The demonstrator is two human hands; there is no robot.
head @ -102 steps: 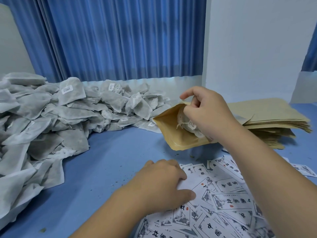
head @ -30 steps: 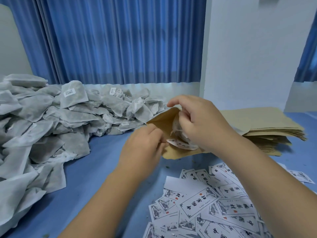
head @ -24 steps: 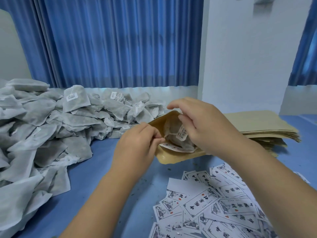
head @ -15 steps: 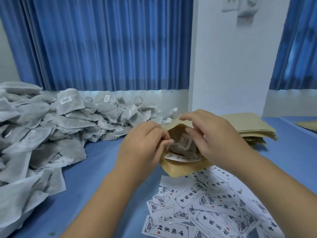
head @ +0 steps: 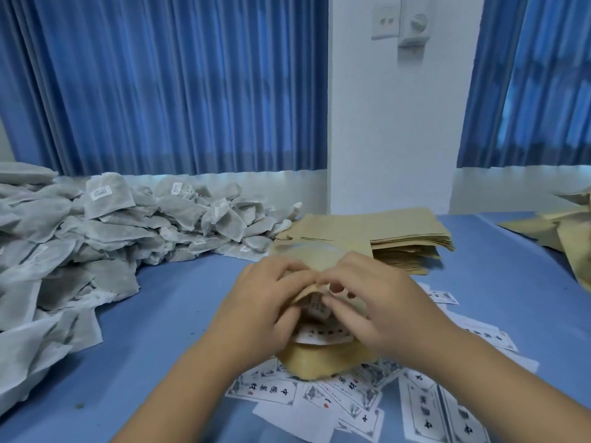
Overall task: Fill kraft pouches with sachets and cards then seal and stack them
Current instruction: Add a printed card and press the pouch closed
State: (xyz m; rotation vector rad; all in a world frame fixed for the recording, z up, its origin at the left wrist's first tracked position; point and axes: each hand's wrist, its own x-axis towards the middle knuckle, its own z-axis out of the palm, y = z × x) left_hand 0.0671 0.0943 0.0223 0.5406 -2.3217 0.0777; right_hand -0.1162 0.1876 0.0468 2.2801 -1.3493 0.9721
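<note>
Both hands hold one kraft pouch [head: 315, 362] just above the scattered cards. My left hand [head: 262, 310] grips the pouch's left side and mouth. My right hand [head: 380, 310] grips the right side, its fingertips curled at the mouth. Inside the open mouth a grey sachet with a white label [head: 315, 306] shows, and below it the edge of a printed card [head: 319, 334]. The hands hide most of the pouch.
A large heap of grey sachets [head: 96, 244] fills the left of the blue table [head: 176, 314]. A stack of flat kraft pouches [head: 393, 233] lies behind the hands. Printed cards [head: 351, 401] are strewn at front right. More kraft pouches [head: 569, 231] lie far right.
My left hand left the cards and brought a card to the pouch. Both hands with the pouch came down toward the cards, and the fingers closed in over its mouth. The view tilted up.
</note>
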